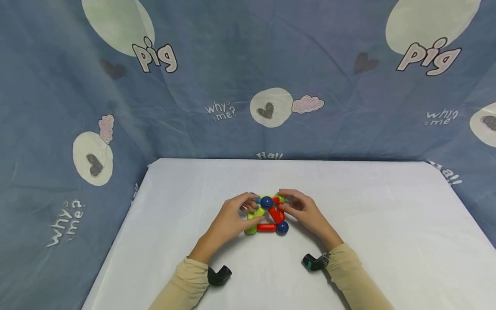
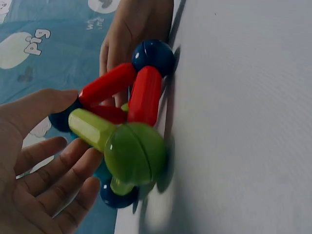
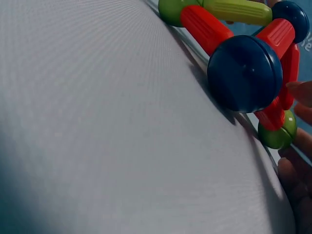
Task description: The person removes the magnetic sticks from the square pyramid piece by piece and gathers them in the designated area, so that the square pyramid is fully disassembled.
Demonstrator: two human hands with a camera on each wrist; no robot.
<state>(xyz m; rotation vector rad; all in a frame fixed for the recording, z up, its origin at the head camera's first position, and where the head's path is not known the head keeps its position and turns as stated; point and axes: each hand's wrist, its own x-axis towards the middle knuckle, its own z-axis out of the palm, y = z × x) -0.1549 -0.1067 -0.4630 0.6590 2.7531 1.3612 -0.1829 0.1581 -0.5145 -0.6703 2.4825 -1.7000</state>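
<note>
A toy frame of magnetic rods and balls stands on the white table between both hands. Its red rods, yellow-green rods and a light-blue one meet at dark blue balls and green balls. At the frame's left side, my left hand has its thumb on the upper blue ball, other fingers loosely spread beneath. From the right, my right hand holds the frame, thumb against a red rod, fingers around the far green ball, partly hidden.
White cloth covers the table, with faint shadows beneath the frame. A blue printed curtain hangs behind and at the sides. Black wrist cameras sit at both sleeve cuffs, close above the table.
</note>
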